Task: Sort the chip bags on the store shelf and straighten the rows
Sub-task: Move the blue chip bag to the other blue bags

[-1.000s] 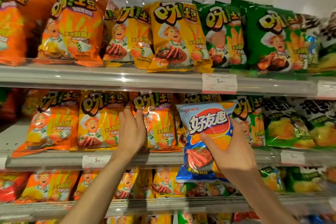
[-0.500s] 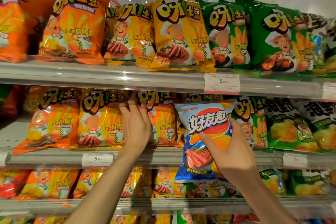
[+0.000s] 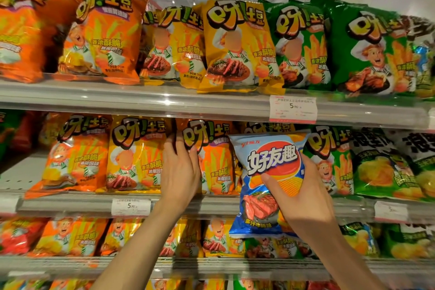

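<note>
Right hand point(image 3: 303, 195) gripping blue bag point(image 3: 266, 167) — upright

The blue chip bag point(image 3: 266, 183) is showing a glossy plastic film, smooth, with small creases where it is being gripped. The orange bags point(image 3: 103, 37) and green bags point(image 3: 367, 49) are shining with the same slick foil-like film and are reflecting the lamps. The shelf edge point(image 3: 141, 101) is looking like clear glossy plastic over pale metal. The price label point(image 3: 293, 109) is looking like matt paper.
</note>
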{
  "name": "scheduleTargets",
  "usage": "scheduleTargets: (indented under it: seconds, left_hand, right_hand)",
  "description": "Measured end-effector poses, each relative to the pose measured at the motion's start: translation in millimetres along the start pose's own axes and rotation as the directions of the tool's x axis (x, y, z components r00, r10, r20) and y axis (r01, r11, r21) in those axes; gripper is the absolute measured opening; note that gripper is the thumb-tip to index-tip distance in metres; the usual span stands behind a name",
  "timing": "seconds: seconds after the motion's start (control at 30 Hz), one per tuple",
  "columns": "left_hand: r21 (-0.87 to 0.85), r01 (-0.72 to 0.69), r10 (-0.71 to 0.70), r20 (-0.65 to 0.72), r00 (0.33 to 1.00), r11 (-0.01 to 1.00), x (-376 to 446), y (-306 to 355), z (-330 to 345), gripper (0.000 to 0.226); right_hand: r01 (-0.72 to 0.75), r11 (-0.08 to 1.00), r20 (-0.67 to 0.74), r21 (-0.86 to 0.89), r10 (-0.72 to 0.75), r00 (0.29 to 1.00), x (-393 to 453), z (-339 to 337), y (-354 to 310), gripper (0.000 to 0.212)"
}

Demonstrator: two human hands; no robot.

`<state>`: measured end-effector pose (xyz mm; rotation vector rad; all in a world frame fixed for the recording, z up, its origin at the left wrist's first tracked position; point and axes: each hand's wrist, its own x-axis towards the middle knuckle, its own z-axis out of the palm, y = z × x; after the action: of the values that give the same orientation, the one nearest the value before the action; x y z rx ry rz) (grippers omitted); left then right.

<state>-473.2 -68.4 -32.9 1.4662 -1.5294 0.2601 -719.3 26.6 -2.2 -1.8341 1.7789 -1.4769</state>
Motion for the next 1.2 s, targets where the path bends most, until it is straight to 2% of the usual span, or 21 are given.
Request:
scheduleTargets:
  seconds: [0.1,0.2,0.3,0.5,0.57,0.63,0.7,0.73,0.8,0.9,0.97,1.03,1.2]
  left_hand:
    - [0.057,-0.118,0.120,-0.023,0.993,0.991,-5,4,-12,0.042]
    - [0.131,-0.257,0.242,0.117,0.963,0.958,-11,4,-13,0.055]
    - [0.204,-0.301,0.263,0.195,0.945,0.932,-15,-1,-1,0.063]
    - [0.232,-0.274,0.221,0.228,0.948,0.933,-14,-1,1,0.065]
    - [0.128,-0.223,0.194,0.207,0.959,0.966,-17,4,-7,0.064]
    - [-0.064,-0.161,0.170,0.173,0.970,0.985,-25,14,-22,0.059]
    - [-0.284,-0.093,0.141,0.151,0.978,0.954,-37,24,-39,0.050]
    - [-0.384,-0.032,0.113,0.189,0.975,0.923,-43,30,-48,0.046]
    - [-0.509,0.143,0.054,0.354,0.934,0.849,-55,41,-66,0.048]
    - [-0.556,0.369,0.019,0.571,0.821,0.744,-67,51,-82,0.077]
    - [-0.596,0.492,0.021,0.649,0.760,0.634,-74,56,-85,0.088]
    - [-0.611,0.546,0.014,0.674,0.739,0.574,-81,56,-85,0.087]
    - [-0.605,0.555,-0.016,0.668,0.744,0.571,-94,53,-81,0.087]
  right_hand:
    - [0.002,1.000,-0.003,0.005,-0.002,1.000,0,1,1,0.087]
    - [0.001,1.000,-0.001,0.008,-0.001,1.000,0,1,2,0.086]
    - [0.000,1.000,0.000,0.014,0.000,1.000,-1,1,2,0.087]
    - [0.010,1.000,-0.004,0.016,-0.010,1.000,-3,1,4,0.088]
    - [0.001,1.000,0.001,0.030,-0.001,1.000,-4,1,4,0.088]
    - [0.013,0.999,-0.015,0.035,-0.013,1.000,-6,3,5,0.086]
    - [0.012,0.999,-0.020,0.048,-0.011,1.000,-8,6,4,0.086]
    - [-0.013,0.997,-0.013,0.074,0.014,1.000,-9,7,3,0.085]
    - [-0.078,0.987,0.008,0.140,0.078,0.997,-13,9,-2,0.079]
    - [-0.131,0.968,0.029,0.215,0.128,0.991,-21,16,-13,0.073]
    - [-0.186,0.950,0.082,0.250,0.171,0.982,-27,20,-21,0.069]
    - [-0.238,0.936,0.146,0.259,0.206,0.968,-32,22,-29,0.066]
    - [-0.227,0.933,0.201,0.279,0.174,0.964,-44,21,-31,0.077]
